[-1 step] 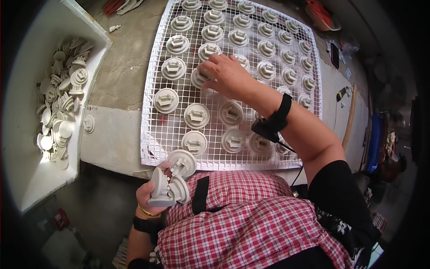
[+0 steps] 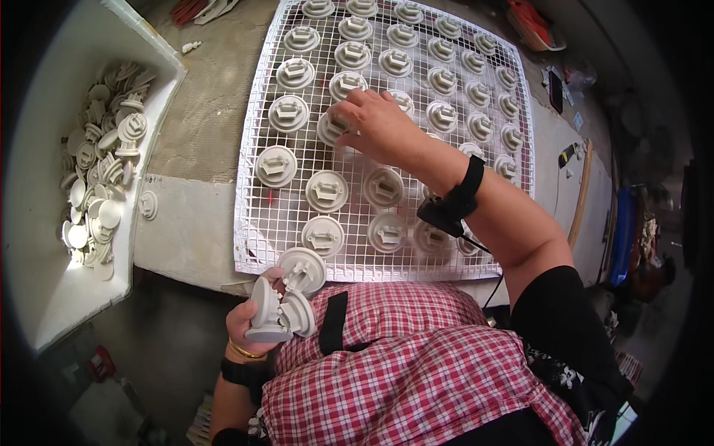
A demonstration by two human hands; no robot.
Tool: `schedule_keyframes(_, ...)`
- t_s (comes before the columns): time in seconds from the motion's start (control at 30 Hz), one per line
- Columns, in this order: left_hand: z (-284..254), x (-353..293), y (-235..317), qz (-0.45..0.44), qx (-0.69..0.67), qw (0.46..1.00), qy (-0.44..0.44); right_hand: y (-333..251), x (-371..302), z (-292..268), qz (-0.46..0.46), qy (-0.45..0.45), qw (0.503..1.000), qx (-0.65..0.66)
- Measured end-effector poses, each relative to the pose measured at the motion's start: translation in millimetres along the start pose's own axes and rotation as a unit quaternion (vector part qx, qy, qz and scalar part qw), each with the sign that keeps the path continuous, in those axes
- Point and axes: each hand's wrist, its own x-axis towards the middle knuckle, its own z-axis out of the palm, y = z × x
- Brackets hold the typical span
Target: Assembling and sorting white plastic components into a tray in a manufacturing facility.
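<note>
Across the white wire rack (image 2: pixel 241 249), pale discs (image 2: pixel 288 113) sit in rows from far edge to near; the leftmost row stops short of the near side, so the rack looks mostly filled. The right hand (image 2: pixel 379 126) is half closed over 1 disc (image 2: pixel 324 131) left of centre; whether it grips or only touches, I cannot tell. Near left, the left hand (image 2: pixel 242 323) is closed around at least 4 held discs (image 2: pixel 303 269). Many more loose discs (image 2: pixel 97 193) lie unracked in the white bin (image 2: pixel 37 186) at left.

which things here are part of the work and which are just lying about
Seemingly in use:
pale round pieces, some in left hand
white grid
white bin

Apparently lying about:
flat black object
yellow-and-black tool
wooden stick
</note>
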Motion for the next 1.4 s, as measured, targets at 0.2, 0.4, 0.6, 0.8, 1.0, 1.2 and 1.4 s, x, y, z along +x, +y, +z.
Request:
schedule_keyframes(0.2, 5, -7, -4, 0.013, -0.031, 0.999, -0.004, -43, -20, -22, -0.038, -0.064, 0.992, 0.101)
schedule_keyframes(0.4, -3, -12, -6, 0.010, -0.034, 0.999, -0.015, -60, -38, 7, -0.048, -0.079, 0.994, 0.052)
schedule_keyframes(0.6, -4, -20, -9, 0.009, -0.028, 0.999, -0.039, -60, -40, 11, 0.001, -0.048, 0.999, 0.025)
schedule_keyframes(0.8, -7, -31, -11, 0.014, -0.027, 0.999, -0.033, -81, -57, -4, 0.048, 0.048, 0.995, 0.074)
schedule_keyframes(1.0, -8, -36, -14, 0.003, -0.043, 0.998, -0.050, -115, -89, 9, -0.056, -0.057, 0.993, 0.087)
schedule_keyframes(1.2, -8, -40, -15, 0.000, -0.040, 0.998, -0.044, -117, -88, 22, 0.016, -0.037, 0.997, 0.071)
schedule_keyframes(1.4, -6, -40, -16, -0.010, -0.031, 0.998, -0.051, -120, -93, 23, 0.036, -0.028, 0.996, 0.071)
